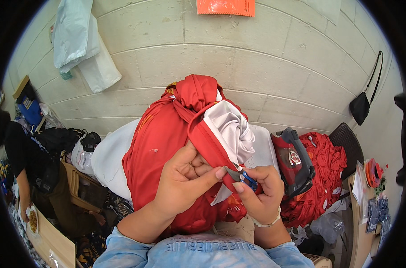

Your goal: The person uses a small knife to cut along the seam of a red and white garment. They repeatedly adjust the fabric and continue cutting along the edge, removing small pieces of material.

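A red garment with a white underside [225,129] lies over a large pile of red fabric [153,147] on a pale padded board [107,165]. My left hand [185,178] pinches the red hem band of the garment, its thumb at the seam. My right hand [261,192] is closed around small thread snips [247,177] with a blue handle, their metal blades at the hem beside my left thumb. Some of my left fingers are partly hidden by the fabric.
A red-grey iron [292,161] stands at the right by crumpled red clothes [319,187]. A wooden table edge [359,210] lies far right. At left, another person [24,169] in black stands by a table [51,243] and chair [80,187]. A block wall [279,53] rises ahead.
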{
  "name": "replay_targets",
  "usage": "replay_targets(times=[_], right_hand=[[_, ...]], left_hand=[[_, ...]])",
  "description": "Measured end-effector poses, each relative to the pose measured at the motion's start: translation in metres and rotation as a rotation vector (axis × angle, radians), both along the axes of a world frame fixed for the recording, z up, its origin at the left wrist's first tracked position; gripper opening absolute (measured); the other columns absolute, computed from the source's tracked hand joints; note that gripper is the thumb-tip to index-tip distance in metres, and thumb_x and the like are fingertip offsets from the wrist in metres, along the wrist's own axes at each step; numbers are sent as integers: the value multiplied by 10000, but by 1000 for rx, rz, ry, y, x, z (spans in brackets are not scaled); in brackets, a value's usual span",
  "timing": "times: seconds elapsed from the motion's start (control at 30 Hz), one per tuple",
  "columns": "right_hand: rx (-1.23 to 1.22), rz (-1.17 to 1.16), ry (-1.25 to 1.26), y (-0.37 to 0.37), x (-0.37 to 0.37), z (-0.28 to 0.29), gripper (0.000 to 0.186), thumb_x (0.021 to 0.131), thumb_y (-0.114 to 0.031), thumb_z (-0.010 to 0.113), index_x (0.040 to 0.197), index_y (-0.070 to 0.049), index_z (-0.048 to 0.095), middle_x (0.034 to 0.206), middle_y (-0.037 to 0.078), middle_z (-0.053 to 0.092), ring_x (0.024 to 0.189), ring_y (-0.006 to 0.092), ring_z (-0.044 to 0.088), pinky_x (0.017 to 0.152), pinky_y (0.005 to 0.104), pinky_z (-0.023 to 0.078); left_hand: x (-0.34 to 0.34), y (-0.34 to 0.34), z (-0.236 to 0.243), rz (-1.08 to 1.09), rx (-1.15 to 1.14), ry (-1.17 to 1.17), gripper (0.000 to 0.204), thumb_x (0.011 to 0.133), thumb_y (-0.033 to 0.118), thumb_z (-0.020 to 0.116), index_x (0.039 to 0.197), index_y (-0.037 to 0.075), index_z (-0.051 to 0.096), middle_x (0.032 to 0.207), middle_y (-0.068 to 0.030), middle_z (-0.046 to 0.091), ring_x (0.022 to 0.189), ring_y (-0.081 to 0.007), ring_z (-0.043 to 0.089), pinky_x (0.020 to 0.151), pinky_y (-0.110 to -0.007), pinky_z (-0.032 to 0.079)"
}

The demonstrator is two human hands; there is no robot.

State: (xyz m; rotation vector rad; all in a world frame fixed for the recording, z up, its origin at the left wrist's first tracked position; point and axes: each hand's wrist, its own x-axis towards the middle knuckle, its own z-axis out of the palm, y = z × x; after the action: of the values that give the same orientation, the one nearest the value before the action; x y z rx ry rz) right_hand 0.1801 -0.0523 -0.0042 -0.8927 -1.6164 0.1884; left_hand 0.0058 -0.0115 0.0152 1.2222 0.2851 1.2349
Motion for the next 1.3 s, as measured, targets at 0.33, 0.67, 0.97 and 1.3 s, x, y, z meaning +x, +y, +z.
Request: replay_targets(times=[0.33, 0.67, 0.97, 1.3], right_hand=[[-7, -2, 18, -1, -1, 1, 288, 738, -115, 786, 892, 11, 577, 713, 77, 636, 583, 114, 603, 542, 222, 469], [-14, -62, -74, -1, 2, 1, 305, 738, -102, 784, 920, 16, 569, 726, 82, 641, 568, 108, 581, 523, 221, 449], [-267, 96, 68, -2, 0, -15, 272, 728, -35, 759, 875, -20, 531, 654, -33, 533, 578, 18, 436, 524, 174, 325], [-199, 293, -182, -9, 21, -6, 139, 697, -67, 692, 808, -53, 610, 615, 53, 536, 506, 222, 512, 470, 307, 392]], left_hand=[[1, -1, -1, 15, 18, -10, 561, 841, -94, 564, 1347, -71, 322, 1228, -184, 547, 1123, -219, 562, 945, -319, 453], [2, -1, -3, 44, 38, 23, 550, 840, -104, 560, 1337, -83, 325, 1228, -192, 544, 1134, -220, 552, 949, -322, 452], [6, 6, 1, 13, -71, -17, 588, 849, -75, 570, 1370, -22, 304, 1223, -133, 543, 1103, -188, 564, 917, -302, 479], [12, 73, 22, 148, 25, 305, 676, 862, 49, 614, 1434, 15, 256, 891, 2, 591, 739, -56, 531, 621, -208, 426]])
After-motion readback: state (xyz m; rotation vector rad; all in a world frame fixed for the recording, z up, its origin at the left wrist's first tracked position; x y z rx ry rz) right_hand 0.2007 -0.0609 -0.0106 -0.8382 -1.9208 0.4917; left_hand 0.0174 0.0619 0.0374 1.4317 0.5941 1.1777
